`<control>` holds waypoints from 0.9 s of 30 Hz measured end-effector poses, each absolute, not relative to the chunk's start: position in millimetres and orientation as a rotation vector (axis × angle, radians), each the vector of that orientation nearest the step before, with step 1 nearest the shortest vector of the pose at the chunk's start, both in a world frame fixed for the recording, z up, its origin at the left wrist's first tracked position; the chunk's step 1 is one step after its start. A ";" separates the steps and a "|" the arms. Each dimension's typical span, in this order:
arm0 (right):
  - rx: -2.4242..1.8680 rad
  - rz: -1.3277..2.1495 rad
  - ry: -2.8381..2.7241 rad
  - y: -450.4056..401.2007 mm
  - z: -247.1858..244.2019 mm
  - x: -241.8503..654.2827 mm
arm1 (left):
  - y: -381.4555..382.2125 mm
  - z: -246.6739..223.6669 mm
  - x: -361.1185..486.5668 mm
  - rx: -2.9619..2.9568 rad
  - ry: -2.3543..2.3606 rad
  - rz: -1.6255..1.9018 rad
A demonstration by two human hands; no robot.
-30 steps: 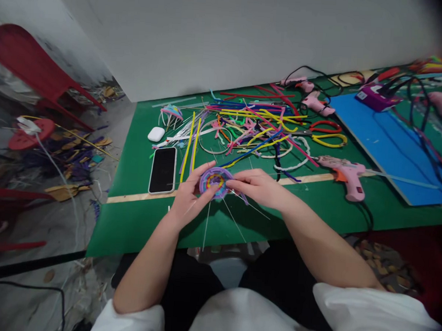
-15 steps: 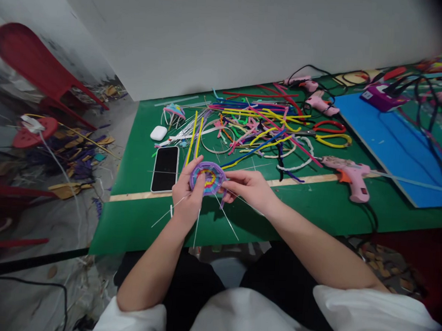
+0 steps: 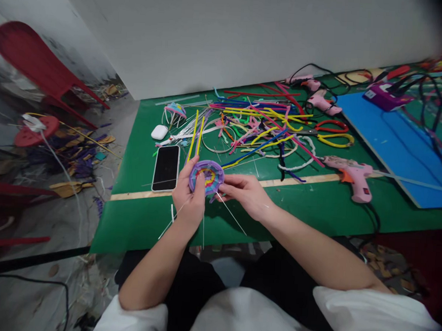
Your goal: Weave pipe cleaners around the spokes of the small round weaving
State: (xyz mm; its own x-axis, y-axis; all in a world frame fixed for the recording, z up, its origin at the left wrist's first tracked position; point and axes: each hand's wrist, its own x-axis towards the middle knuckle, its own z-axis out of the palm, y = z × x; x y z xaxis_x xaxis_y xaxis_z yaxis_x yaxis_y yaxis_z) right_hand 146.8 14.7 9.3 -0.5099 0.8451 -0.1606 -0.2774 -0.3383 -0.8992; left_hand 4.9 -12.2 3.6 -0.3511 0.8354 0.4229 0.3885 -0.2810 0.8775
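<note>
Green table [image 3: 315, 210] runs under and ahead of both hands, pipe-cleaner pile [image 3: 260, 128] beyond the right hand, phone [image 3: 166, 167] just outside the left. Left hand [image 3: 187, 198] reaches up from its forearm, fingers curled around the woven disc's [image 3: 206, 177] left edge, thumb on its rim. Right hand [image 3: 243, 194] comes in from the right, fingertips pinching the disc's lower right edge, thin spokes fanning below both hands.

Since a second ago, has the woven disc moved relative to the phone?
Yes. The woven disc has shifted left, closer to the phone, held between the left hand and right hand.
</note>
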 end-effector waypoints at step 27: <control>-1.133 1.789 -1.242 43.3 4.2 162.2 | 3.1 18.4 -18.4 1.469 1.458 0.934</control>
